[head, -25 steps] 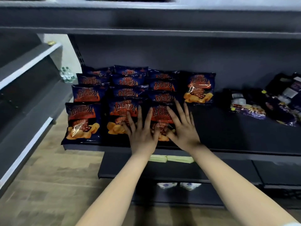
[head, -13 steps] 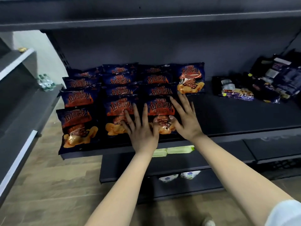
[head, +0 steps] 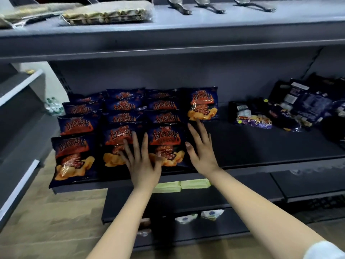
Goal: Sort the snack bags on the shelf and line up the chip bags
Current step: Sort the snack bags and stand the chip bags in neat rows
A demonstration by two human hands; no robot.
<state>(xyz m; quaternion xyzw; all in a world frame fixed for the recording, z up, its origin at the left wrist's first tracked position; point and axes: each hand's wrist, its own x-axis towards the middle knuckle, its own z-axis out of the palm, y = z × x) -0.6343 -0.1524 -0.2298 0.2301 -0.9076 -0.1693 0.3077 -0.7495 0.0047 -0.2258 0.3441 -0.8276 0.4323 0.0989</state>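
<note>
Lying in three rows on the left part of the shelf [head: 261,144], the chip bags [head: 74,126] overlap from back to front. The left hand [head: 142,161] rests flat on the two front bags, fingers spread. The right hand [head: 202,154] lies just beside them, fingers spread too. One lone chip bag [head: 203,103] sits behind it. Far right, dark snack bags [head: 280,113] lie in a messy pile.

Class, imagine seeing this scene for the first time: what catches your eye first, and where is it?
The orange and dark blue chip bags, overlapping in rows on the left of the shelf, stand out first. The left hand lies spread on the front ones, the right hand flat beside them. Far right sits a jumbled pile of dark snack bags.
</note>
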